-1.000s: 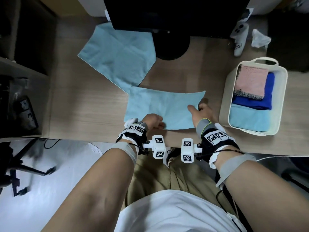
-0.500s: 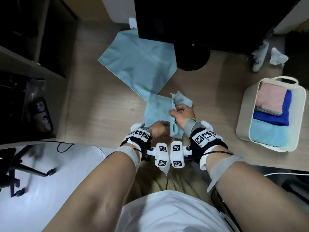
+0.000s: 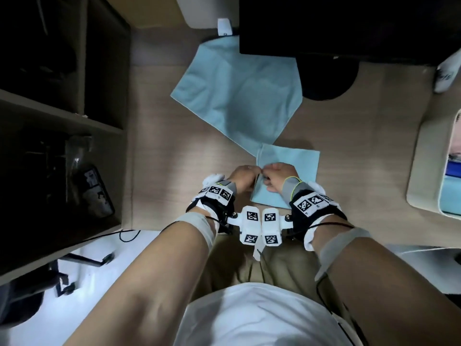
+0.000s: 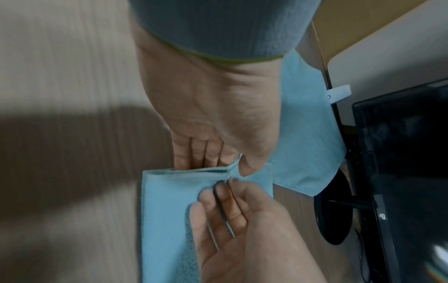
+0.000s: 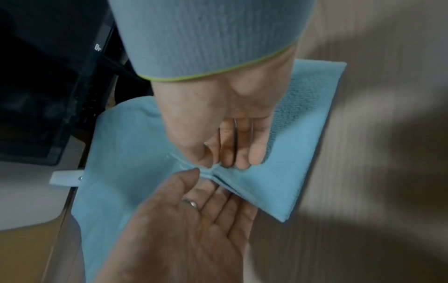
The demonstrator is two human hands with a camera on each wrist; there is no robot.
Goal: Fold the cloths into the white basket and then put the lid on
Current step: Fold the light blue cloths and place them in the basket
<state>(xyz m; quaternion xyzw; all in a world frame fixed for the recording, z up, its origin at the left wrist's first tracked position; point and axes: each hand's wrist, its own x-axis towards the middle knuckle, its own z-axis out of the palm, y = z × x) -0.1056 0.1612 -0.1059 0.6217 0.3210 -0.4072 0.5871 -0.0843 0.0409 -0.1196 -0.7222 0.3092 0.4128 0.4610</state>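
A light blue cloth [image 3: 299,166] lies folded into a small square near the desk's front edge. Both hands meet at its left edge. My left hand [image 3: 243,177] pinches the layered edge, thumb on top and fingers beneath, as the left wrist view [image 4: 232,164] shows. My right hand [image 3: 275,174] pinches the same edge beside it [image 5: 215,164], bunching the cloth [image 5: 278,181] a little. A second light blue cloth [image 3: 237,96] lies spread behind, its near corner touching the folded one. The white basket [image 3: 424,158] stands at the right edge, holding folded cloths. No lid is in view.
A black monitor [image 3: 349,26] on a round base [image 3: 326,78] stands at the back and overlaps the spread cloth. A white bottle [image 3: 446,73] sits at the far right. Dark shelves [image 3: 62,121] border the desk on the left.
The cloth lay as a wide rectangle; my right hand carried its right end over to the left. It is now a small square with both hands at its left edge.
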